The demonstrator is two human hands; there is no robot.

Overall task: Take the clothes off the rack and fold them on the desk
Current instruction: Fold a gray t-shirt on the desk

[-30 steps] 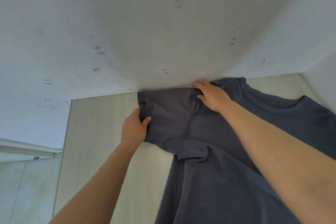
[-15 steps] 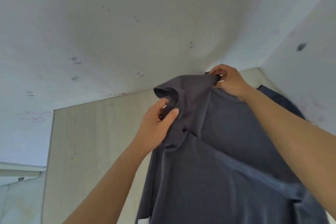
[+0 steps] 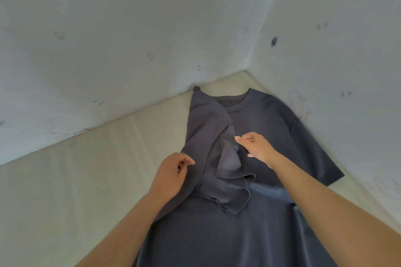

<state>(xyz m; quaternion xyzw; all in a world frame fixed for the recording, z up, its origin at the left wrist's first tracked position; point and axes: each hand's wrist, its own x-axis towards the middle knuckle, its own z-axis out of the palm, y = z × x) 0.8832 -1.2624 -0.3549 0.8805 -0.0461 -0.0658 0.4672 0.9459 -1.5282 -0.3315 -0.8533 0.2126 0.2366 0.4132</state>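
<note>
Item: 1 dark grey T-shirt (image 3: 271,128), lying flat on the pale desk (image 3: 86,180), collar (image 3: 236,107) toward the corner where 2 white walls (image 3: 108,39) meet.

Condition: thin, soft knit, judged light and limp; it will sag and crease unless carried at 2 points. The folded-in sleeve (image 3: 225,171) sits rumpled across the chest.

Hands: the left hand (image 3: 171,174) rests at the folded edge, fingers curled; whether it pinches cloth cannot be told. The right hand (image 3: 257,147) hovers over the chest, fingers relaxed, holding nothing.

Recommended hold: shoulder seam and hem or sleeve edge, then smooth with flat palms.

Clearance: the flat sleeve (image 3: 321,158) lies close to the side wall, and the collar end sits near the corner. Open desk lies on the left hand's side.
</note>
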